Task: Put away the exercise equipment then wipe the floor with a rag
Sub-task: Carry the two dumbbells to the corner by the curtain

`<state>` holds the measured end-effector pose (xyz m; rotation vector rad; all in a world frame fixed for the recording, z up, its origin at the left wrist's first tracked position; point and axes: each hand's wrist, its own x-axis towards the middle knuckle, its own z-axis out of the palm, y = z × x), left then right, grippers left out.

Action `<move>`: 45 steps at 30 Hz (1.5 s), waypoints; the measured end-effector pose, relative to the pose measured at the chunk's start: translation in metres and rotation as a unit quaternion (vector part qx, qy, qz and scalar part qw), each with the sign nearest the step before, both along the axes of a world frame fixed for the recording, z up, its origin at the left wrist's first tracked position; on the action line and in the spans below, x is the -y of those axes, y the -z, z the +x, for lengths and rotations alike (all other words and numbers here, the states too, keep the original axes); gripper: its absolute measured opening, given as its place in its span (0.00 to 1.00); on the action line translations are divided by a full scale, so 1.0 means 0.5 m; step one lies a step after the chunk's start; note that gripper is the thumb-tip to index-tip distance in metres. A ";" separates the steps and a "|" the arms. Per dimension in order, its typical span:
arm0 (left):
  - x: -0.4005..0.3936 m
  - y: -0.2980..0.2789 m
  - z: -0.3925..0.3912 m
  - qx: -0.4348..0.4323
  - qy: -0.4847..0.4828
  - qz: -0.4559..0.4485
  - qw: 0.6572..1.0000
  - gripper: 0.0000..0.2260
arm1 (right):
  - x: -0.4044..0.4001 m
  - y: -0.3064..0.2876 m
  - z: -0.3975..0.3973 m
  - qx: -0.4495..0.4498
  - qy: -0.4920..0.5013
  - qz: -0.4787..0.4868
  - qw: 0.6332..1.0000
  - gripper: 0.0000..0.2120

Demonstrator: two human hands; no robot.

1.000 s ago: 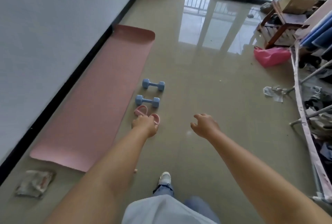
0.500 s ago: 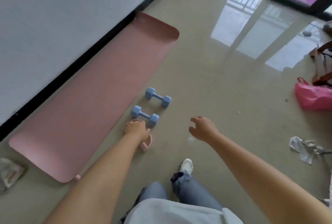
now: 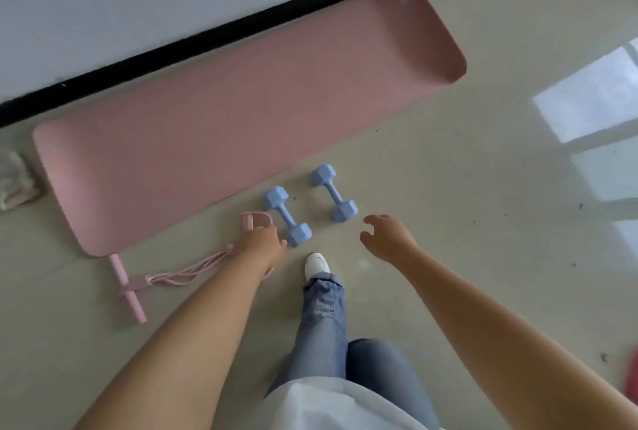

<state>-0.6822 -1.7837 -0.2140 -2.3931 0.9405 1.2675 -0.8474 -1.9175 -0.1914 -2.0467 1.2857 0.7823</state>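
Note:
A long pink exercise mat (image 3: 241,112) lies flat on the floor along the wall. Two light-blue dumbbells (image 3: 286,216) (image 3: 334,193) lie side by side just off its near edge. A pink pull-rope exerciser lies beside them, with its bar handle (image 3: 127,288), cords (image 3: 183,271) and foot loops (image 3: 254,221). My left hand (image 3: 260,245) reaches out over the foot loops, next to the nearer dumbbell, fingers loosely bent and nothing seen in its grip. My right hand (image 3: 388,238) hovers right of the dumbbells, fingers loosely curled and empty. A crumpled whitish rag (image 3: 15,181) lies at the mat's left end.
The white wall with a black baseboard (image 3: 193,50) runs behind the mat. My leg in jeans and a white shoe (image 3: 317,265) stand on the beige tiled floor just below the dumbbells. A red-pink object (image 3: 631,374) shows at the right edge.
My view has swung left and tilted down, so the mat now lies across the frame and the pull-rope's handle has come into sight. Both hands stay stretched out near the dumbbells.

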 end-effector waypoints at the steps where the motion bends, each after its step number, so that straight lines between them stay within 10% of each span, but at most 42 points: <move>1: 0.027 0.016 0.008 -0.004 -0.013 0.004 1.000 0.19 | 0.030 0.018 0.013 -0.001 -0.005 0.010 1.000 0.21; 21: 0.203 0.718 -0.047 0.009 -0.369 0.024 0.929 0.18 | 0.284 0.768 0.139 -0.063 -0.086 0.105 0.989 0.19; 29: 0.224 1.017 -0.029 0.079 -0.478 0.021 0.874 0.22 | 0.293 1.074 0.173 -0.015 0.041 0.072 0.996 0.18; 35: 0.236 1.115 -0.002 0.109 -0.551 -0.042 0.827 0.23 | 0.292 1.164 0.171 0.033 0.094 0.058 0.993 0.19; 45: 0.245 1.034 -0.022 0.047 -0.499 -0.006 0.865 0.20 | 0.285 1.097 0.123 -0.015 0.101 0.075 0.992 0.08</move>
